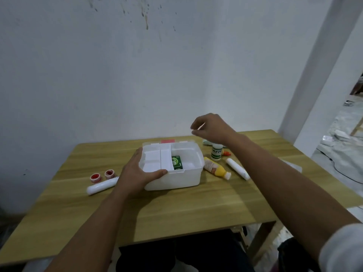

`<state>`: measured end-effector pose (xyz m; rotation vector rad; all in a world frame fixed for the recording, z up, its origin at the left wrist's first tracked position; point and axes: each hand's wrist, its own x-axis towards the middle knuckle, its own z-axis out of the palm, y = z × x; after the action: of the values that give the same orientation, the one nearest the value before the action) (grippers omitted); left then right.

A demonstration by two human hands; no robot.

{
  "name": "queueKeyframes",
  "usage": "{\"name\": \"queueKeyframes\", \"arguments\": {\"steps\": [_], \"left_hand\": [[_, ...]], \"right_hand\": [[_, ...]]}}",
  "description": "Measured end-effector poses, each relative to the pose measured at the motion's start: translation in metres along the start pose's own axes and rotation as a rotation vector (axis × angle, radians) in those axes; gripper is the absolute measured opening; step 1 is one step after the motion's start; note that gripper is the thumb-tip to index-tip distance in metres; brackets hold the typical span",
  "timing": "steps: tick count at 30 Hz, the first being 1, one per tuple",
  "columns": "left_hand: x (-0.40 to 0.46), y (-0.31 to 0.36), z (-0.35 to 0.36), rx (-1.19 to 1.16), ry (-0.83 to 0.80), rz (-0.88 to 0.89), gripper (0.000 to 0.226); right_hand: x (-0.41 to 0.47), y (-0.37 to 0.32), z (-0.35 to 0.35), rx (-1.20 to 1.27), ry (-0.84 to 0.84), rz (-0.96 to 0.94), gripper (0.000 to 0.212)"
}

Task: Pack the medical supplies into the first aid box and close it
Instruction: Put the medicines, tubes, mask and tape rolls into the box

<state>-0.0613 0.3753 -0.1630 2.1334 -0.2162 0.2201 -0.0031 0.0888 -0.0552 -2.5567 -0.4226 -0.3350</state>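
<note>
Meanwhile left hand point(137, 171) grips first aid box point(172, 173); right hand point(211, 127) hovers above.

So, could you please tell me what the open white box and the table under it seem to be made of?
The open white box looks like translucent, semi-matte plastic: its walls let light through and the corners are rounded as if moulded. The yellowish table shows straight wood grain in bands with a smooth, faint sheen, so wood or a wood-look laminate; I cannot tell which.
</note>
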Motion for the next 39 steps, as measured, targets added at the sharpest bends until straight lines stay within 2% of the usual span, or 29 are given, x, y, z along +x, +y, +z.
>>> {"name": "queueKeyframes", "arguments": {"steps": [3,7,9,12,14,16,17,19,21,24,27,29,32,34,36,39], "left_hand": [[0.001,-0.003,0.000,0.002,-0.002,0.013,0.096],[0.002,-0.005,0.002,0.002,-0.009,0.015,0.093],[0.003,-0.006,0.002,0.008,-0.022,0.017,0.090],[0.004,-0.008,0.001,0.026,-0.032,0.004,0.102],[0.005,-0.007,0.001,0.033,-0.034,0.008,0.102],[0.006,-0.008,0.001,0.038,-0.036,0.008,0.101],[0.006,-0.009,0.000,0.034,-0.035,0.000,0.102],[0.005,-0.009,-0.001,0.028,-0.038,-0.022,0.110],[0.004,-0.008,-0.002,0.019,-0.038,-0.041,0.115],[0.001,-0.003,-0.001,-0.008,-0.039,-0.024,0.105],[0.000,0.000,-0.001,-0.012,-0.039,-0.025,0.102],[-0.001,0.000,-0.002,-0.016,-0.047,-0.032,0.104],[-0.001,0.000,-0.002,-0.016,-0.053,-0.026,0.103],[-0.001,0.000,-0.001,-0.016,-0.048,-0.022,0.100],[-0.001,-0.001,-0.001,-0.017,-0.040,-0.026,0.098],[0.000,-0.003,-0.002,0.009,-0.047,-0.039,0.106]], "right_hand": [[-0.008,0.036,-0.026,-0.047,0.120,0.126,0.012],[-0.035,0.086,-0.050,-0.213,0.092,0.358,0.021],[-0.053,0.112,-0.055,-0.345,-0.012,0.505,0.029],[-0.085,0.144,-0.060,-0.521,-0.238,0.731,0.042],[-0.109,0.160,-0.058,-0.535,-0.342,0.860,0.051],[-0.133,0.177,-0.057,-0.529,-0.462,0.906,0.058],[-0.140,0.188,-0.056,-0.534,-0.490,0.903,0.062],[-0.153,0.204,-0.054,-0.538,-0.409,0.928,0.080],[-0.155,0.210,-0.058,-0.501,-0.289,0.893,0.070],[-0.146,0.191,-0.070,-0.448,-0.067,0.826,0.046],[-0.121,0.153,-0.084,-0.308,0.130,0.739,0.049],[-0.101,0.121,-0.088,-0.192,0.180,0.657,0.059],[-0.071,0.068,-0.081,-0.082,0.116,0.463,0.066],[-0.057,0.031,-0.070,-0.024,-0.002,0.350,0.071],[-0.046,0.001,-0.052,-0.056,-0.149,0.274,0.071],[-0.031,-0.024,-0.021,-0.226,-0.318,0.204,0.065]]}}
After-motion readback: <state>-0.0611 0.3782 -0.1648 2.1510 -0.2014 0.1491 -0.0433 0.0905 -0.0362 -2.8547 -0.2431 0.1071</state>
